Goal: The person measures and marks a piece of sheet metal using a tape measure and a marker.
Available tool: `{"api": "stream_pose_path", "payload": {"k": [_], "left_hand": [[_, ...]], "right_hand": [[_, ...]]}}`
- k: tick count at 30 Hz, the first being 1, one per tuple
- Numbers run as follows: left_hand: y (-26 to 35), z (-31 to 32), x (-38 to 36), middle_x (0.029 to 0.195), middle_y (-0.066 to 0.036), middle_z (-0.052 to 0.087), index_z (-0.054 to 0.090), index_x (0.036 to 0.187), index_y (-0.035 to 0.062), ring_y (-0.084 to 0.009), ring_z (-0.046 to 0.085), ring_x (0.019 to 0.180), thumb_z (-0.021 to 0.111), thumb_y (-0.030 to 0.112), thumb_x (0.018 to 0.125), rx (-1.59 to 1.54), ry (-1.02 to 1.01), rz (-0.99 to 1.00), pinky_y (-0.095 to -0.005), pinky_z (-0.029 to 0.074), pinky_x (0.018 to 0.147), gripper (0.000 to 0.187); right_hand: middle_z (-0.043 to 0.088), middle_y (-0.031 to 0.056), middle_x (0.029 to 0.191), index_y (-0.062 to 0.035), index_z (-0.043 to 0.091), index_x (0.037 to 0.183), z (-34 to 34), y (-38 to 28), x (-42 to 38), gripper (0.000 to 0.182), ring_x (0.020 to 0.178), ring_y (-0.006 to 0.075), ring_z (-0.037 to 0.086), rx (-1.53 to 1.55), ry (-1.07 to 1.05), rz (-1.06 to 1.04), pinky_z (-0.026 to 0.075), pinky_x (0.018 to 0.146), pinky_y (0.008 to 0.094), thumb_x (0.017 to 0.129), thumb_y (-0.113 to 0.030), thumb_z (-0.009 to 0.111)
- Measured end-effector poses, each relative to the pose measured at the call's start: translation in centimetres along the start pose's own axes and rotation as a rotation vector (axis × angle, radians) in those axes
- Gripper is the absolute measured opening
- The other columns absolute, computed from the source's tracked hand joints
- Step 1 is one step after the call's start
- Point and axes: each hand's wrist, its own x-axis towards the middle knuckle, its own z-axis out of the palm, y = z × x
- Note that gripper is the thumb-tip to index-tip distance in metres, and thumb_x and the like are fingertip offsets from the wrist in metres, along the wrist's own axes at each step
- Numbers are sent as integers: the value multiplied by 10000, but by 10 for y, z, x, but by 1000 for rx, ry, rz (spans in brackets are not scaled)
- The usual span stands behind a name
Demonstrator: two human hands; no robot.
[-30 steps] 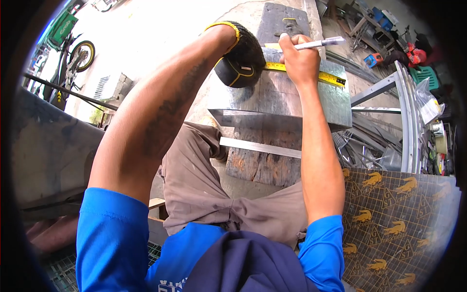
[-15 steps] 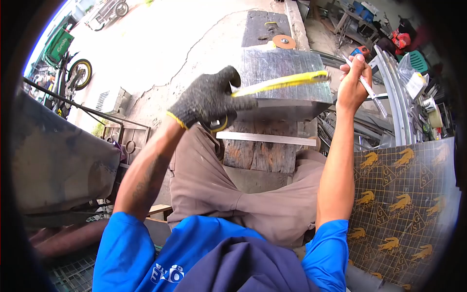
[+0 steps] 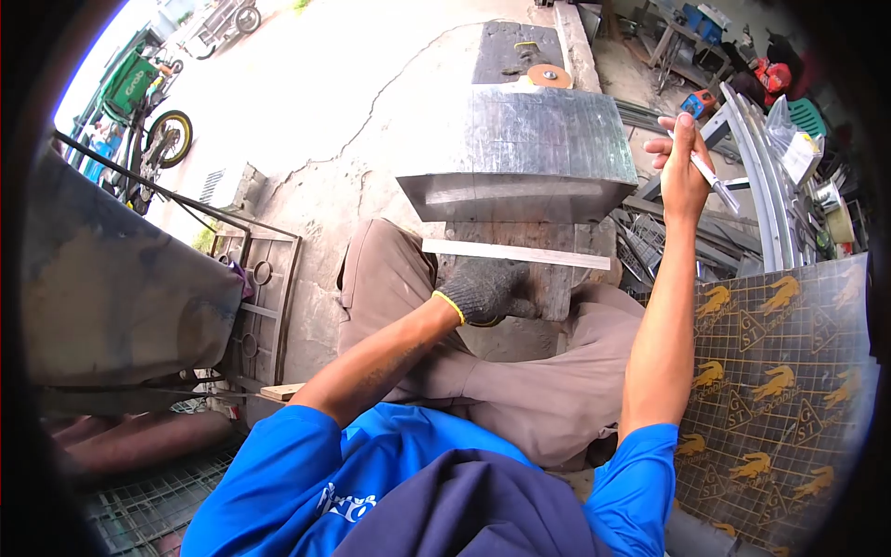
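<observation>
- The left hand (image 3: 484,290), in a dark knit glove with a yellow cuff, rests low between the person's knees, against the front of the wooden block (image 3: 506,265).
- Its fingers are curled together over something small at the block's lower edge; the glove hides what it is, so I cannot tell what they grip.
- The right hand (image 3: 684,162) is bare and raised off to the right of the metal sheet (image 3: 529,148), clear of it and not touching it.
- Its fingers pinch a slim silver marker (image 3: 710,174), which slants down and to the right out of the fist.
- The metal sheet is a shiny, folded piece lying on top of the wooden block, its front edge bent down toward the person.
- A flat metal strip (image 3: 515,252) lies across the block just below the sheet's folded edge, just above the gloved hand.
- An orange grinding disc (image 3: 548,76) sits on a dark slab (image 3: 506,51) beyond the far edge of the sheet.
- To the right, curved metal rails (image 3: 766,176) and scrap lie on the floor, and a dark board printed with gold crocodiles (image 3: 770,371) stands by the person's right arm.
- A motorbike (image 3: 153,130) is parked on the concrete at upper left.
</observation>
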Motion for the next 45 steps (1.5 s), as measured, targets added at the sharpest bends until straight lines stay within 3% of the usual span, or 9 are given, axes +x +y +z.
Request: {"api": "stream_pose_path", "payload": {"k": [4,7,12,18,23,31,36,40,45], "left_hand": [[-4,10,-7,1052,-200,720,708,1122,101,-425,689,994,693,567,914,-157,190,-81,-537,532,855,511],[-3,-4,-6,1071,-212,693,707,1034,94,-427,663,1017,682,546,932,-185,110,-246,-537,513,861,465],[-24,4,-3,1098,-209,681,723,1039,65,-407,639,1071,651,430,958,-60,385,-100,-533,499,923,381],[-32,-11,32,1147,-206,701,737,1112,92,-402,682,1064,647,266,916,-45,122,-101,-525,544,892,278],[-29,4,72,1226,-182,716,700,1326,212,-411,680,1131,701,195,835,191,-71,-94,-518,563,938,491],[-30,-21,72,1244,-187,723,717,1290,136,-395,697,1131,789,170,759,-37,-186,110,-467,572,955,537],[-38,-16,72,1220,-190,725,675,1327,118,-410,678,1135,727,161,814,-216,-145,277,-481,548,952,517],[6,-70,50,1165,-199,726,677,1284,94,-413,673,1124,678,165,873,-76,-105,144,-499,533,940,417],[3,-117,10,1136,-158,717,642,1323,81,-278,697,1053,606,148,1022,-385,155,280,-419,548,925,310]], "right_hand": [[752,82,960,24,724,1081,-6,-1,-1,587,717,113,707,-58,-82,11,495,587,232,1080,-528,524],[752,75,895,23,732,1057,-11,0,-5,601,706,109,704,-98,-128,36,505,600,237,1076,-541,524],[739,67,766,10,743,1049,-24,2,-8,618,657,87,660,-128,-116,21,496,600,232,1072,-564,516],[727,59,739,8,746,1048,-27,5,-8,634,629,76,618,-108,-75,57,483,608,230,1063,-585,521],[726,56,758,12,736,1068,-30,-2,-11,617,662,80,637,-143,-102,73,489,616,230,1069,-567,522],[749,68,946,22,727,1090,-39,-5,-6,579,721,89,679,-42,-46,102,492,614,223,1076,-525,539],[747,70,935,22,721,1096,-44,-7,-4,559,709,82,666,-4,39,68,484,610,219,1085,-504,534],[719,38,772,-4,729,1095,-52,-11,-3,583,642,57,589,-34,8,129,415,567,199,1073,-552,531],[717,37,762,-17,736,1092,-53,-14,-1,588,656,59,587,-53,43,97,415,592,204,1059,-572,544]]}}
